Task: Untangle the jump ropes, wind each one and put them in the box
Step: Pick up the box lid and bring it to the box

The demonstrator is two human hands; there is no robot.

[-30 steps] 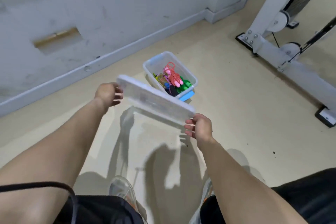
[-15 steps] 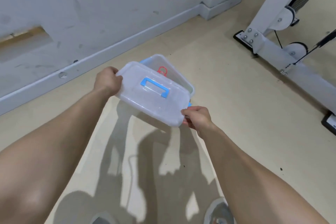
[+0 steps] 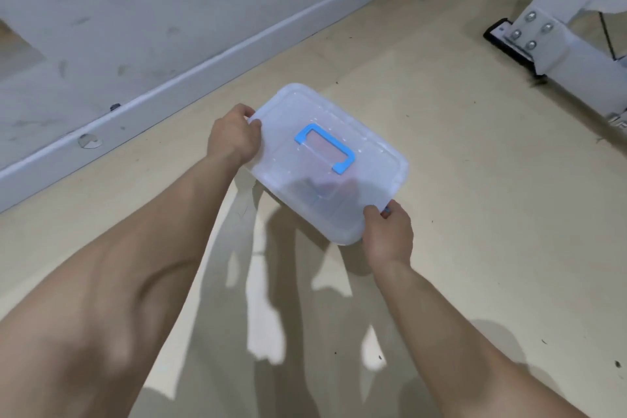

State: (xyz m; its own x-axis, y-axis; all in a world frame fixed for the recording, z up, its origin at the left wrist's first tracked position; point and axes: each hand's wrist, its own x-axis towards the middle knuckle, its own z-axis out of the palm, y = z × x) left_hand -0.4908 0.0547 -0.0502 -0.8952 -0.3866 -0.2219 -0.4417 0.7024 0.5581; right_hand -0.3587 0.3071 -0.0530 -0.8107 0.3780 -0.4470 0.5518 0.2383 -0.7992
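Observation:
A clear plastic lid [image 3: 302, 187] with a blue handle [image 3: 325, 151] lies flat over the box on the beige floor. The box is almost wholly covered by it. The jump ropes inside show only as faint dark and pink blurs through the plastic. My left hand [image 3: 234, 137] grips the lid's far left corner, thumb on top. At the near right corner my right hand [image 3: 388, 232] holds the lid's edge, fingers curled round it beside a small blue clasp.
A grey wall with a white skirting board [image 3: 203, 68] runs along the left and back. The white metal base of a gym machine [image 3: 556, 44] with bolts and a cable stands at the right. My forearms cast shadows on the floor below the box.
The lid was tilted on edge in front of the open box with the ropes in plain sight. Both hands have turned it flat and lowered it onto the box.

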